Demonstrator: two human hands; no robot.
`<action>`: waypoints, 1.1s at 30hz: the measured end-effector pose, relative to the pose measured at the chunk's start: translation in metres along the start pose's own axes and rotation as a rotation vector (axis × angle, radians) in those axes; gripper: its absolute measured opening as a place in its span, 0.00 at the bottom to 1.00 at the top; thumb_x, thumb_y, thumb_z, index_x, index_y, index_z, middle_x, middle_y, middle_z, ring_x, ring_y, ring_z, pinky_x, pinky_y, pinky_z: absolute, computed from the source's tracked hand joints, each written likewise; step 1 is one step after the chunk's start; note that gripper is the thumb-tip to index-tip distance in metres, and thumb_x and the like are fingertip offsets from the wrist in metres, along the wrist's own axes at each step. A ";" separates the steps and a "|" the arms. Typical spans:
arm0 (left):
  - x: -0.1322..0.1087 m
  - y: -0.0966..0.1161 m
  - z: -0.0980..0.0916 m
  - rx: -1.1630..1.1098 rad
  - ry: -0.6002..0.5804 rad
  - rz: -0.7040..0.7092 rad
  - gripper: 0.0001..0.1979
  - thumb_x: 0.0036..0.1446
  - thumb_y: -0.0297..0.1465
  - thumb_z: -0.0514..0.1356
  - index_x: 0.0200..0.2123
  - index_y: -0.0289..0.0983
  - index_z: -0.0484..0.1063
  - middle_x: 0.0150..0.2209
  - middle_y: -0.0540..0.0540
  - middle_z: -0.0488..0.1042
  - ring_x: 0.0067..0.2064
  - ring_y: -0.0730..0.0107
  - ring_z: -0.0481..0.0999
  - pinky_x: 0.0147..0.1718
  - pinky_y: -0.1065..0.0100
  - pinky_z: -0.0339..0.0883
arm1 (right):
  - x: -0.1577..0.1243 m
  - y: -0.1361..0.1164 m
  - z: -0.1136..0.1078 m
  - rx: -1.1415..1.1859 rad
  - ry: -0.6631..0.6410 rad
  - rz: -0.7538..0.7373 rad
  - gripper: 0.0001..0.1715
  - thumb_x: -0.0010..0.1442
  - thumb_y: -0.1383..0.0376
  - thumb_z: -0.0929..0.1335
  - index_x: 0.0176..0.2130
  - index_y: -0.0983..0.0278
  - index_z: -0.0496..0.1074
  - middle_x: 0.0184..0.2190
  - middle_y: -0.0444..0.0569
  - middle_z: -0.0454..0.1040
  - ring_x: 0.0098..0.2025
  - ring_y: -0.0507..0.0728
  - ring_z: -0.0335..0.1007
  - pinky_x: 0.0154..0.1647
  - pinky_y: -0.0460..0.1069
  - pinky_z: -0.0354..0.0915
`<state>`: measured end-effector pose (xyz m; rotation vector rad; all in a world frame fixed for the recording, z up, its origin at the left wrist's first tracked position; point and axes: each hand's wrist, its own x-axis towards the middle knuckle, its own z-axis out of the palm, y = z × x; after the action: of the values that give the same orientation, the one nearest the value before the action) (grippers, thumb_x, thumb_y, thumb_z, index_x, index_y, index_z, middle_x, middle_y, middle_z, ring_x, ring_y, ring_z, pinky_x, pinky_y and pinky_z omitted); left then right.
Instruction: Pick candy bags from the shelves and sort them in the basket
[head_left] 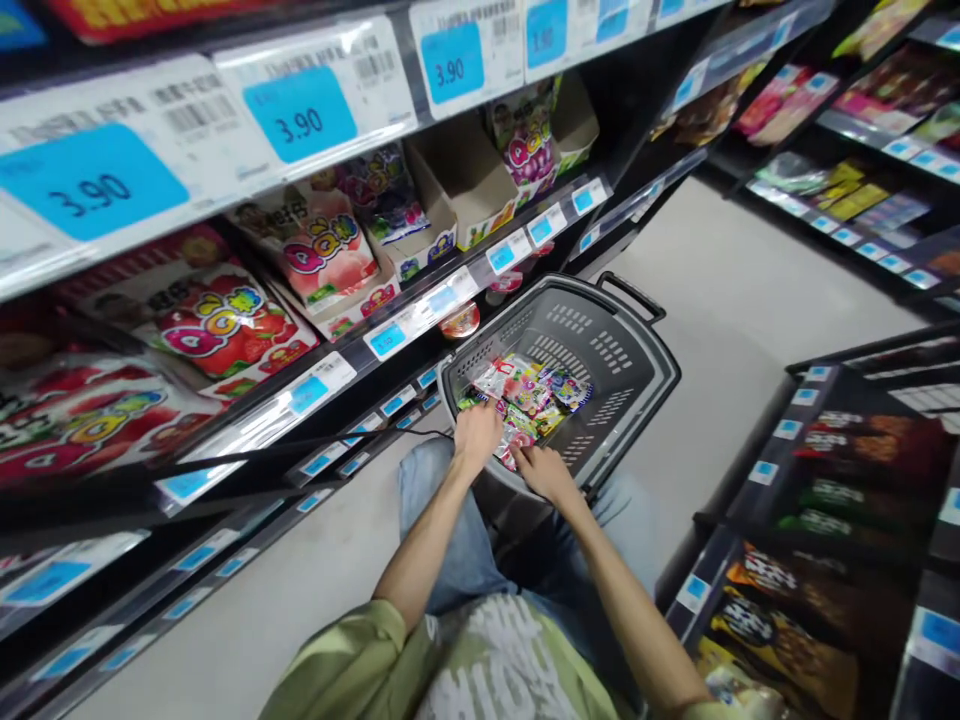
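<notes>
A grey plastic shopping basket [667, 365] stands in front of my knees, with several small colourful candy packets [525, 388] heaped on its near left side. My left hand [478, 434] reaches over the left rim, its fingers curled closed at the edge of the heap on a packet they partly cover. Over the near rim, my right hand [547, 474] pinches a pink candy packet [513, 446] between thumb and fingers. The two hands are close together but apart. Both sets of fingertips are partly hidden among the wrappers.
Shelves on the left carry gummy candy bags [217, 322] in open cartons [469, 185] above blue-and-white price labels [300, 120]. At lower right is a low rack with dark snack bags [847, 450]. More stocked shelves [862, 195] stand across the pale floor [739, 265].
</notes>
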<state>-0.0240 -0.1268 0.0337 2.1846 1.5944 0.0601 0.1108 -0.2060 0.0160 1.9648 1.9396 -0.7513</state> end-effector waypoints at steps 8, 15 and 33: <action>-0.005 0.007 0.000 -0.029 -0.014 -0.067 0.14 0.69 0.34 0.52 0.49 0.34 0.72 0.45 0.41 0.77 0.47 0.63 0.78 0.49 0.58 0.70 | 0.005 0.009 0.004 0.021 0.008 0.058 0.35 0.71 0.51 0.52 0.48 0.70 0.76 0.45 0.65 0.78 0.50 0.66 0.75 0.47 0.52 0.65; -0.018 0.014 0.000 0.026 -0.078 -0.028 0.18 0.65 0.38 0.59 0.53 0.35 0.70 0.51 0.41 0.73 0.49 0.63 0.75 0.49 0.55 0.73 | 0.003 0.012 0.012 0.091 0.011 0.024 0.31 0.71 0.53 0.55 0.45 0.67 0.78 0.44 0.61 0.79 0.50 0.63 0.75 0.46 0.49 0.64; -0.023 -0.006 0.005 0.047 -0.113 0.013 0.18 0.65 0.38 0.59 0.53 0.35 0.69 0.52 0.41 0.72 0.50 0.62 0.75 0.49 0.55 0.73 | -0.008 -0.010 0.023 0.064 0.137 -0.015 0.29 0.71 0.54 0.56 0.47 0.68 0.77 0.44 0.64 0.77 0.50 0.65 0.75 0.49 0.52 0.64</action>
<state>-0.0362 -0.1479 0.0318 2.1925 1.5339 -0.0960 0.0976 -0.2244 0.0026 2.0919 2.0339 -0.7079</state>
